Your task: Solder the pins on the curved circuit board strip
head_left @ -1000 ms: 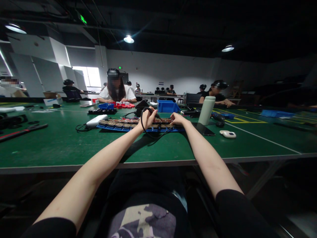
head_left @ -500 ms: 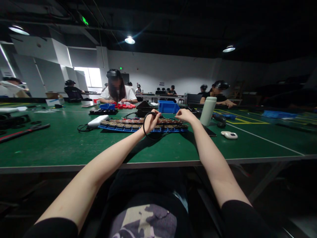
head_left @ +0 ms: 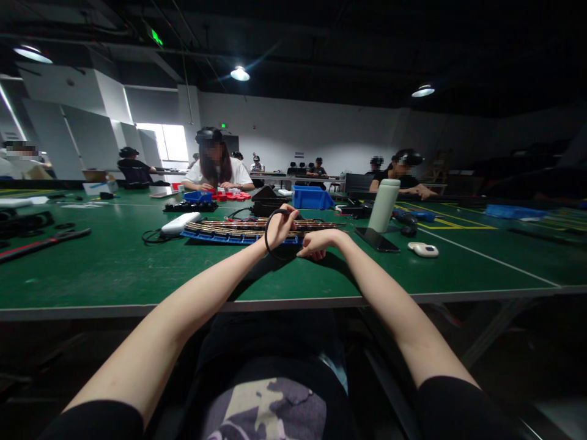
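A black cable is pinched in the fingers of my left hand, raised above the table, and hangs in a loop round my wrist. Low beside that loop, my right hand has its fingers bent and closed at the cable's lower run; the exact grip is partly hidden. Just behind both hands lies a long blue rack filled with rows of thin copper-coloured and dark strands. My hands cover part of its right half.
On the green table, a phone, a pale green bottle and a white earbud case stand right. A white box with a cord lies left. Behind is a blue bin; a person sits opposite.
My right hand has come down and left, from above the rack's right part to the cable loop near the rack's front edge. My left hand keeps its place with the cable.
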Motion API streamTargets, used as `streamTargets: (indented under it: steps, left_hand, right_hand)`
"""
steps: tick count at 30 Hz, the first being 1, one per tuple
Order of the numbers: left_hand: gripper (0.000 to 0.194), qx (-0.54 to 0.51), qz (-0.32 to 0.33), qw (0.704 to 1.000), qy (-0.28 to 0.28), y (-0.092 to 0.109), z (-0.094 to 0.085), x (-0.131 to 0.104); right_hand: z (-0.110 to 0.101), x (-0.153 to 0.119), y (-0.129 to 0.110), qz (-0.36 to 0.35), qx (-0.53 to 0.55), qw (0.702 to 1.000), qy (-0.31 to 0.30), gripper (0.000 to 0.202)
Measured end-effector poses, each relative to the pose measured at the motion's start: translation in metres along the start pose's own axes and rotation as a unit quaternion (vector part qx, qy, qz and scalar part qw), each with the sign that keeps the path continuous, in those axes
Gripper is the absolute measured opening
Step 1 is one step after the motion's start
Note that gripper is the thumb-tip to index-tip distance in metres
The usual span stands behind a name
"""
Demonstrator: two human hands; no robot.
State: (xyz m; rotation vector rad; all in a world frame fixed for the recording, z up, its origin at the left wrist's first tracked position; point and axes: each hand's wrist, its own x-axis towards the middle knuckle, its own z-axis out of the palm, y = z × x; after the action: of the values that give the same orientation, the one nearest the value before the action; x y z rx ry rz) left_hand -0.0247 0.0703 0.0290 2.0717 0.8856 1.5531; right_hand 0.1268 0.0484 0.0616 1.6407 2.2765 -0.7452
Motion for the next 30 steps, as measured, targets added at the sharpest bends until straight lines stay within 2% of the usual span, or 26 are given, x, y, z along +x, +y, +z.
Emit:
streamTargets:
  steps: [9, 30]
  left_hand:
    - [0.019, 0.013, 0.011, 1.000, -0.010, -0.0023, 0.0007, -0.0003]
    - [0.017, 0.011, -0.010, 1.000, -0.021, -0.0027, 0.0006, 0.0013]
  right_hand:
    - [0.0006, 0.0026, 0.0027, 0.016, 0.008, 1.000, -0.010, 0.049]
    - [0.0001, 0.0054, 0.0031, -0.002, -0.011, 1.000, -0.013, 0.059]
